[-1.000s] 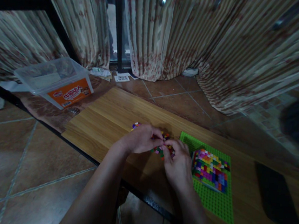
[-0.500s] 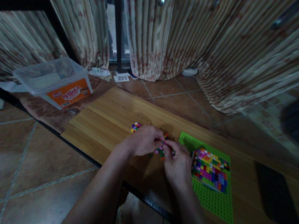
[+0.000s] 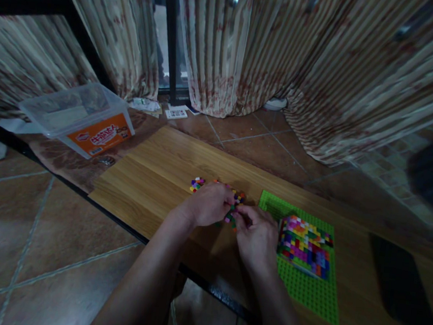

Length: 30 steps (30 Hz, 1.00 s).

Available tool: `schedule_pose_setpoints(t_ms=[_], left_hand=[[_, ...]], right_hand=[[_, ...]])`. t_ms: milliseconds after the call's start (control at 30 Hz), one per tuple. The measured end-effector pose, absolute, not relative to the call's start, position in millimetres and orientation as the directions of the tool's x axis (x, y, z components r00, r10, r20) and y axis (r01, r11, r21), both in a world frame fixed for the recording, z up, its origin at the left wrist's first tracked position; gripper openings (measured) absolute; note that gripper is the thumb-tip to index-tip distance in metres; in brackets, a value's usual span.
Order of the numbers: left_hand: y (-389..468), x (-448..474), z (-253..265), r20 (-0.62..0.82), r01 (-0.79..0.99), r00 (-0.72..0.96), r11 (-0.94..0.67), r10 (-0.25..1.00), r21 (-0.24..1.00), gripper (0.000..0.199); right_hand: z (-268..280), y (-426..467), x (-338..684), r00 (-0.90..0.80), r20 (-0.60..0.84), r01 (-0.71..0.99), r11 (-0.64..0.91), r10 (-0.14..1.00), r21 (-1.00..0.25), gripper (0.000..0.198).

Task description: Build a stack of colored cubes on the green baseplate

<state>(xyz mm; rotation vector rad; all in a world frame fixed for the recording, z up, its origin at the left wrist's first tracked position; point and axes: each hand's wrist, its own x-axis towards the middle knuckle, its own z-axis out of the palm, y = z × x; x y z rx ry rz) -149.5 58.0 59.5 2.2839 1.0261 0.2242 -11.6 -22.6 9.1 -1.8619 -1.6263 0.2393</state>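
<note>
My left hand (image 3: 214, 203) is closed in a pinch over a scatter of small building bricks (image 3: 238, 198), with a bit of green and red showing at its fingertips. Close beside it, my right hand (image 3: 257, 235) pinches a small pinkish brick between thumb and forefinger. The fingertips of both hands nearly meet, and the exact shape of the held pieces is too small to make out. A green studded baseplate (image 3: 313, 297) lies to the right of my right hand. On it stands a block of multicoloured bricks (image 3: 304, 245).
All this is on a long wooden table (image 3: 150, 169). A small pile of bricks (image 3: 196, 183) lies left of my left hand. A dark flat object (image 3: 400, 282) rests at the right. A clear plastic box (image 3: 79, 118) with an orange label stands beyond the table's left end.
My fingertips have drawn slightly apart and the left ones have shifted a little left, so more of the loose bricks show between and behind my hands.
</note>
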Motion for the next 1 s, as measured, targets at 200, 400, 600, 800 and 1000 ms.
schedule_pose_setpoints(t_ms=[200, 400, 600, 800, 1000], left_hand=[[58.9, -150.5, 58.5, -0.076, 0.591, 0.705, -0.524, 0.705, 0.613, 0.021], [57.5, -147.8, 56.6, -0.05, 0.56, 0.696, -0.497, 0.716, 0.663, 0.023], [56.0, -146.8, 59.2, -0.044, 0.554, 0.698, -0.5, 0.715, 0.665, 0.019], [51.8, -140.6, 56.1, 0.007, 0.573, 0.666, -0.517, 0.746, 0.636, 0.015], [56.3, -145.5, 56.4, -0.044, 0.611, 0.638, -0.47, 0.769, 0.638, 0.018]], right_hand=[[12.2, -22.5, -12.0, 0.179, 0.284, 0.805, 0.026, 0.942, -0.592, 0.022], [14.4, -21.5, -11.6, 0.187, 0.271, 0.78, 0.025, 0.944, -0.625, 0.025], [13.6, -21.3, -12.2, 0.212, 0.243, 0.745, 0.005, 0.946, -0.667, 0.028], [15.4, -23.1, -11.4, 0.304, 0.269, 0.752, -0.057, 0.914, -0.657, 0.025], [14.9, -21.0, -7.4, 0.298, 0.26, 0.787, -0.083, 0.918, -0.611, 0.018]])
